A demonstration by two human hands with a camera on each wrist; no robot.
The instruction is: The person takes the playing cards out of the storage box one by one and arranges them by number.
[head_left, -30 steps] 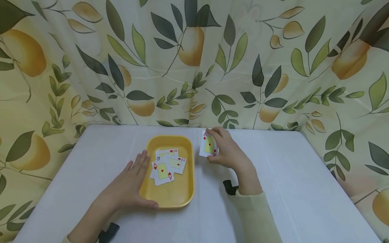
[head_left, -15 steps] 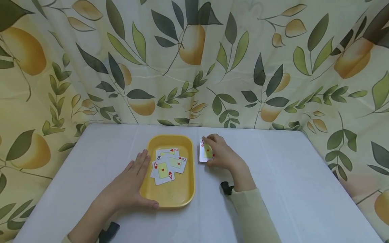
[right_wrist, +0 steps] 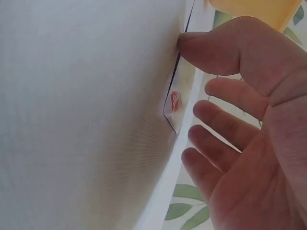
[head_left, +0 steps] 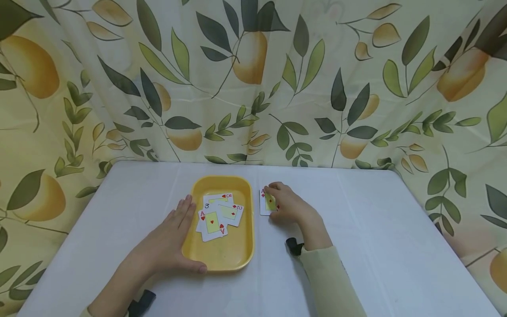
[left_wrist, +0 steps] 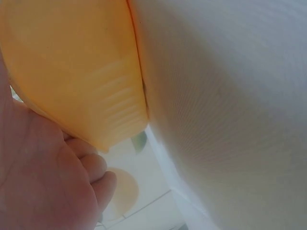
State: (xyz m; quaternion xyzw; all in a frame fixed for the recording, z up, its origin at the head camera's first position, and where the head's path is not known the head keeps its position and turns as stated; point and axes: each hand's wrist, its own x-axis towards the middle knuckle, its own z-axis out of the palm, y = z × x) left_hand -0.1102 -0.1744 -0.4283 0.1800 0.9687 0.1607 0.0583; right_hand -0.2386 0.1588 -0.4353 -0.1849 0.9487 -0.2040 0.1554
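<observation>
Right hand (head_left: 294, 205) pinches the ace of diamonds (head_left: 267, 207), thumb on its near edge, index finger toward the far end. Card sits face up at the worktop (head_left: 364, 220), just right of the yellow tray (head_left: 223, 259), not touching it. Long axis points away from the person, roughly parallel to the tray's long side. Right hand is nearer. Left hand (head_left: 170, 241), fingers straight, rests against the tray's left rim.
</observation>
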